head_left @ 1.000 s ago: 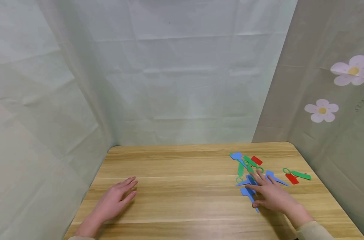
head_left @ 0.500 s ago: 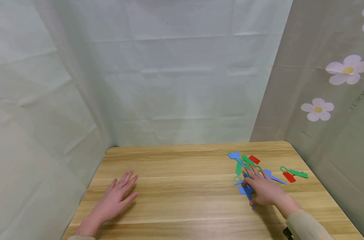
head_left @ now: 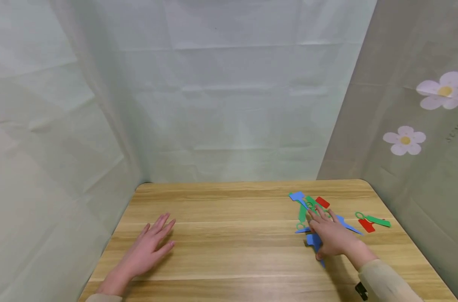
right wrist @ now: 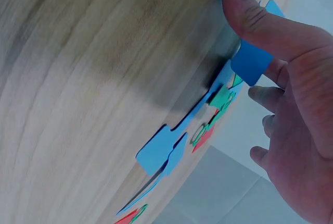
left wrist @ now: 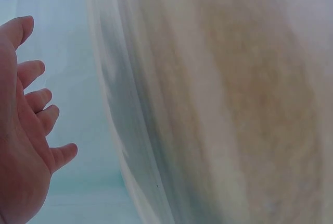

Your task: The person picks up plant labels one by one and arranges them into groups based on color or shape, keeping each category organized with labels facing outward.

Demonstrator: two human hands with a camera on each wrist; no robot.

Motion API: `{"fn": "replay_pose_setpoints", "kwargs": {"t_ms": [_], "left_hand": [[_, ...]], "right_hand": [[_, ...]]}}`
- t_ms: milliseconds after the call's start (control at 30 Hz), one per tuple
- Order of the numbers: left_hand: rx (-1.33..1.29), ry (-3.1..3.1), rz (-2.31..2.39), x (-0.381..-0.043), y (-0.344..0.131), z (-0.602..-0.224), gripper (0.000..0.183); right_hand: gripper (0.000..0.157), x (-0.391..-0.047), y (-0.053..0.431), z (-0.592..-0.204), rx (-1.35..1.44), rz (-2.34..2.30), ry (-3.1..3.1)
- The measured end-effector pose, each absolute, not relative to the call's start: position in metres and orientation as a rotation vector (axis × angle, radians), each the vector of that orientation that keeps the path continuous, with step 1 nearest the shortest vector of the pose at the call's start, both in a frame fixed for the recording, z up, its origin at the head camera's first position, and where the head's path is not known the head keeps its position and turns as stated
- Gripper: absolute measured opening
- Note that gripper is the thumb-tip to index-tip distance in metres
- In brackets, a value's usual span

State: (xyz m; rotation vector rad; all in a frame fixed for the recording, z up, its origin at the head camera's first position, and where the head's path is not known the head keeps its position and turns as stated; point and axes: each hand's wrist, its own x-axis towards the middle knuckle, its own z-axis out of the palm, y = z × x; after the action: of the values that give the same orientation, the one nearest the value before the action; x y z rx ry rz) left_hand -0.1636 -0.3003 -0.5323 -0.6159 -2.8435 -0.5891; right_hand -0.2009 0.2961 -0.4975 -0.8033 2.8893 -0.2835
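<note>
In the head view my right hand is over the pile at the right of the table, pinching a blue T-shaped plant label between thumb and fingers. The right wrist view shows this label's broad blue end raised off the wood behind the thumb. Beneath and beyond the fingers lie more blue labels, green ring-ended tags and red labels, some partly covered by the hand. My left hand is at the table's left side with fingers extended, holding nothing.
The wooden table has pale cloth hanging behind it and at both sides. White flowers are printed on the right cloth. A small black object shows under the right sleeve.
My right fingers have drawn in around the blue label, and its broad end has turned and lifted slightly. The left hand's fingers have spread a little.
</note>
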Motion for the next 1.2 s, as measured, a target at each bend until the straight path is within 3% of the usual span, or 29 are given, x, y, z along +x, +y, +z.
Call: {"fn": "replay_pose_setpoints", "kwargs": {"t_ms": [200, 500, 1200], "left_hand": [[-0.618, -2.856, -0.610, -0.165, -0.300, -0.529, 0.068], [-0.612, -2.943, -0.599, -0.162, -0.306, -0.530, 0.075], [-0.608, -2.768, -0.536, -0.166, -0.307, -0.523, 0.049]], "right_hand": [[0.058, -0.202, 0.304, -0.499, -0.808, -0.300, 2.931], [0.028, -0.199, 0.312, -0.492, -0.768, -0.510, 2.872], [0.020, -0.214, 0.271, -0.466, -0.866, -0.793, 2.689]]}}
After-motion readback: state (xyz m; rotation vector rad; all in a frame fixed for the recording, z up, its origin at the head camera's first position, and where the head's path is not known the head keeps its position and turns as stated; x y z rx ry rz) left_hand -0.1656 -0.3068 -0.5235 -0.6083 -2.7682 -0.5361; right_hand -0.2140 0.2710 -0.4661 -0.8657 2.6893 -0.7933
